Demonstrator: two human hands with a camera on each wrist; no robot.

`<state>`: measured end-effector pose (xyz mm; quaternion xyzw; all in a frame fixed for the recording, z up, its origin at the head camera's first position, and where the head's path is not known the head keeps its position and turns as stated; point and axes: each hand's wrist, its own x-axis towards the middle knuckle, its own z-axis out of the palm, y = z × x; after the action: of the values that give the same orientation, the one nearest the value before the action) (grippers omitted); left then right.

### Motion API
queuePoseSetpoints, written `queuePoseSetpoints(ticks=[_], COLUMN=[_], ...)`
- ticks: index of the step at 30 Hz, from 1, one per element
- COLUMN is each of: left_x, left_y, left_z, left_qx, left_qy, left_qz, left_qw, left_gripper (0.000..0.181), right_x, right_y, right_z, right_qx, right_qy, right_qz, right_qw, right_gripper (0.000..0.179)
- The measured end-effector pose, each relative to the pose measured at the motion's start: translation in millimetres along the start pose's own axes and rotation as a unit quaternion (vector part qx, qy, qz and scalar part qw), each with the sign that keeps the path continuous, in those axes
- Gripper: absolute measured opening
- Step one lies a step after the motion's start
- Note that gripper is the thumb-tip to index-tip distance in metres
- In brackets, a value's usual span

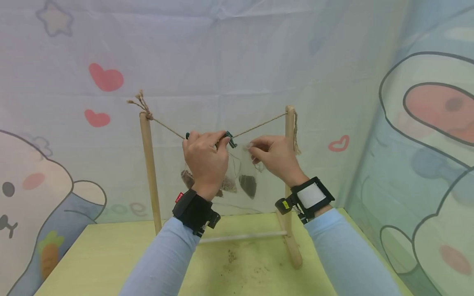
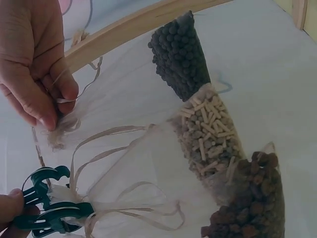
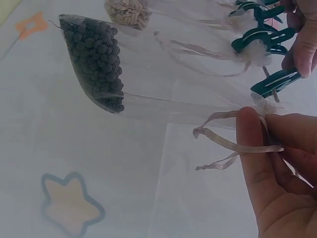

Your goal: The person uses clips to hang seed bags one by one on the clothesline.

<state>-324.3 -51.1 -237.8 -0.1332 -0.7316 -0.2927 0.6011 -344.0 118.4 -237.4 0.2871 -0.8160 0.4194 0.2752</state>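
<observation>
My left hand (image 1: 205, 156) is up at the twine (image 1: 261, 123), pinching a green plastic clip (image 3: 275, 83) between thumb and fingers. Right of it, my right hand (image 1: 275, 158) pinches the gathered neck of a sheer drawstring bag (image 3: 173, 106), its ribbon ends hanging loose by the thumb. Round black pellets (image 3: 94, 64) fill the bottom of that bag. Beside it hang a sheer bag of pale sticks and grey bits (image 2: 208, 134) and one of reddish-brown lumps (image 2: 250, 198). Other green clips (image 3: 262, 39) grip bag necks at the twine, partly hidden by my left hand in the head view.
The twine sags between a left wooden post (image 1: 148, 164) and a right wooden post (image 1: 289, 127), joined low down by a pale crossbar (image 1: 244, 237). Dark crumbs (image 1: 232, 255) lie on the yellow tabletop (image 1: 111, 255). A printed cloth (image 1: 252, 53) hangs behind.
</observation>
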Motion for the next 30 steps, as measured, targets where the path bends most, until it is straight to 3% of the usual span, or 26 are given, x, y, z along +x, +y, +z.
queuePoseSetpoints(ticks=[13, 21, 30], left_x=[-3.2, -3.8, -4.8], left_y=[0.3, 1.9, 7.2], left_z=[0.0, 3.4, 0.5], left_qx=[0.002, -0.016, 0.031], left_qy=[-0.024, -0.027, -0.068], left_qz=[-0.007, -0.024, 0.009], left_qw=[0.9997, 0.9992, 0.9971], left_gripper=[0.016, 0.018, 0.026], right_x=[5.2, 7.9, 8.0], right_y=[2.3, -2.0, -1.6], right_z=[13.1, 15.8, 17.2], right_qx=[-0.01, 0.046, 0.031], right_qy=[0.055, 0.041, 0.044], right_qz=[0.006, 0.011, 0.006], right_qw=[0.9984, 0.998, 0.9985], right_gripper=[0.017, 0.02, 0.019])
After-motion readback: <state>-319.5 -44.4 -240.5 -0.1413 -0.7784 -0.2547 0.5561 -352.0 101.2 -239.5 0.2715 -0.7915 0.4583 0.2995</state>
